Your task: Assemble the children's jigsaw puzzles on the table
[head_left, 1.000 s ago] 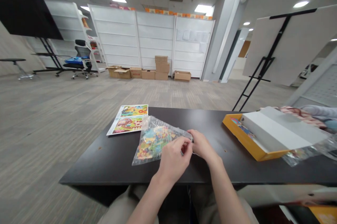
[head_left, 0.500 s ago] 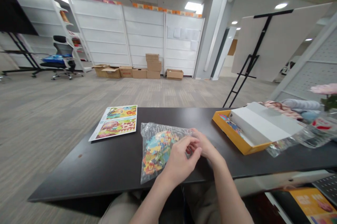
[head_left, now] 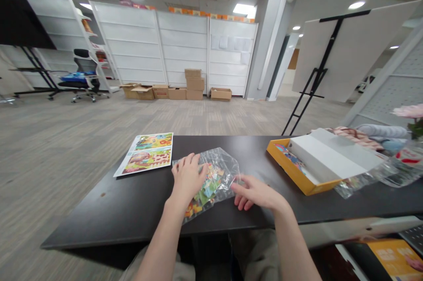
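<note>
A clear plastic bag [head_left: 228,167] of colourful jigsaw puzzle pieces [head_left: 211,184] lies on the dark table in front of me. My left hand [head_left: 188,177] rests flat over the bag's left part, fingers stretched out, hiding some of the pieces. At the bag's right edge, my right hand [head_left: 253,192] has thumb and forefinger together on the plastic, with its other fingers curled beneath. The pieces sit towards the bag's left and lower side, while its right end is loose, crumpled film.
A printed picture sheet [head_left: 148,155] lies at the table's left. To the right stands an opened yellow box [head_left: 306,184] with its white lid raised and colourful items inside. More clear plastic [head_left: 350,186], towels [head_left: 380,131] and a pink flower [head_left: 410,111] are beyond it.
My left hand has moved left from the bag's right edge onto its left part and opened out. My right hand has come slightly lower, and the bag has turned, its right end spreading.
</note>
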A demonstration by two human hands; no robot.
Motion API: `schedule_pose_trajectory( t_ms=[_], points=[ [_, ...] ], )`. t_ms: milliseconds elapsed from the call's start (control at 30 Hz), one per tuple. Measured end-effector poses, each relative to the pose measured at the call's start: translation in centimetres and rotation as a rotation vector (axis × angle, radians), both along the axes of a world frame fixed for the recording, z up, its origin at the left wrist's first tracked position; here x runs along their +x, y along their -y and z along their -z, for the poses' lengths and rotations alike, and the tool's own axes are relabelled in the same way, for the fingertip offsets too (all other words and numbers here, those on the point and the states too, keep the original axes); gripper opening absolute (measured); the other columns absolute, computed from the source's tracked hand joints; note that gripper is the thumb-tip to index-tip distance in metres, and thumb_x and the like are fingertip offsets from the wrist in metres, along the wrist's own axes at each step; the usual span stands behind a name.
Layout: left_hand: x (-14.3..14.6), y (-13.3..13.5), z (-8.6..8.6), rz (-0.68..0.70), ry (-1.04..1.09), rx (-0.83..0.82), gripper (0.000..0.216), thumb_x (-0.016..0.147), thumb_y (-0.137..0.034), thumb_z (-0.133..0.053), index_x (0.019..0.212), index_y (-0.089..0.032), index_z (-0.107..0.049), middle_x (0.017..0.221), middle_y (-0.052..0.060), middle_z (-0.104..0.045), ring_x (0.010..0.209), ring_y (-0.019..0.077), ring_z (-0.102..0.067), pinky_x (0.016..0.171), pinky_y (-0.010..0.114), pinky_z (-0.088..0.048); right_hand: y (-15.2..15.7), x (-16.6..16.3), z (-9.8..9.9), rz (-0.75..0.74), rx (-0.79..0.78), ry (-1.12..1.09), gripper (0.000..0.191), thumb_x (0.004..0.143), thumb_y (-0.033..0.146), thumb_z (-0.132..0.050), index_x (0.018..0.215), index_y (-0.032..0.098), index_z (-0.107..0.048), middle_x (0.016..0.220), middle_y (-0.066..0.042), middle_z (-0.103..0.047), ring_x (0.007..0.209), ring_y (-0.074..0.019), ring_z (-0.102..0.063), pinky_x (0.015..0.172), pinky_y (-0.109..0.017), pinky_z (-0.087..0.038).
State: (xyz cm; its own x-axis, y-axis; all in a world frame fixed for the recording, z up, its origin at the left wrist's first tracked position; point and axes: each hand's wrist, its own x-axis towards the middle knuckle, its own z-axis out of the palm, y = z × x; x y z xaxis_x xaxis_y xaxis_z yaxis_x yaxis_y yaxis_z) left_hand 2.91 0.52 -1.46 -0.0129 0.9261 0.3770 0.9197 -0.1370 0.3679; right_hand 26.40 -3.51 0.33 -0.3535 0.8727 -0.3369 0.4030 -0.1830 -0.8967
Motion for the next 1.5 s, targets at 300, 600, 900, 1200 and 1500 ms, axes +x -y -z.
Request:
schedule_pose_trajectory(
  t_ms=[300, 600, 900, 1200, 1500],
  points=[
    [0.7, 1.0, -0.6, 0.014, -0.028, -0.042, 0.035, 0.098, -0.039, -0.045, 0.119, -0.021, -0.065, 0.126, 0.012, -0.068, 0.114, 0.0335, -0.061, 0.099, 0.055, -0.038, -2.8, -2.6, 2.9, 0.287, 0.473, 0.095, 0.020, 0.084, 0.032, -0.062, 0.069, 0.021, -0.054, 0.055, 0.005, -0.057, 0.050, -0.0116, -0.054, 0.053, -0.023, -0.043],
    [3.0, 0.8, -0.3, 0.002, 0.206, 0.177, 0.023, 0.096, -0.031, -0.050, 0.112, -0.022, -0.063, 0.123, 0.009, -0.067, 0.110, 0.0296, -0.061, 0.095, 0.046, -0.042, -2.1, -6.4, 0.6, 0.613, 0.222, -0.937, 0.028, 0.070, 0.040, -0.083, 0.083, 0.019, -0.069, 0.084, -0.001, -0.072, 0.076, -0.0151, -0.066, 0.074, -0.027, -0.053],
    [4.9, -0.3, 0.7, -0.001, 0.442, 0.302, 0.022, 0.092, -0.021, -0.047, 0.106, -0.020, -0.063, 0.114, 0.010, -0.068, 0.110, 0.0295, -0.062, 0.098, 0.048, -0.044, -2.4, -9.4, 1.9, 0.726, -0.002, -1.128, 0.036, 0.067, 0.029, -0.086, 0.098, 0.016, -0.072, 0.091, -0.005, -0.079, 0.084, -0.0235, -0.074, 0.082, -0.035, -0.059],
    [5.2, 0.3, -0.2, 0.177, 0.661, 0.368, 0.020, 0.097, -0.030, -0.048, 0.108, -0.020, -0.061, 0.112, 0.009, -0.065, 0.110, 0.0238, -0.062, 0.100, 0.042, -0.048, -3.1, -6.4, 0.7, 0.796, 0.045, -1.213, 0.023, 0.087, 0.034, -0.068, 0.105, 0.020, -0.073, 0.108, -0.006, -0.078, 0.108, -0.0264, -0.071, 0.094, -0.043, -0.058],
    [5.4, 1.7, -0.8, 0.329, 0.359, 0.359, 0.015, 0.097, -0.020, -0.048, 0.108, -0.020, -0.058, 0.107, 0.007, -0.068, 0.100, 0.0225, -0.063, 0.092, 0.040, -0.050, -1.3, 3.0, -3.5, 1.021, 0.487, -1.089, 0.019, 0.091, 0.030, -0.059, 0.101, 0.021, -0.073, 0.103, -0.004, -0.077, 0.103, -0.0204, -0.071, 0.103, -0.044, -0.052]
  ],
)
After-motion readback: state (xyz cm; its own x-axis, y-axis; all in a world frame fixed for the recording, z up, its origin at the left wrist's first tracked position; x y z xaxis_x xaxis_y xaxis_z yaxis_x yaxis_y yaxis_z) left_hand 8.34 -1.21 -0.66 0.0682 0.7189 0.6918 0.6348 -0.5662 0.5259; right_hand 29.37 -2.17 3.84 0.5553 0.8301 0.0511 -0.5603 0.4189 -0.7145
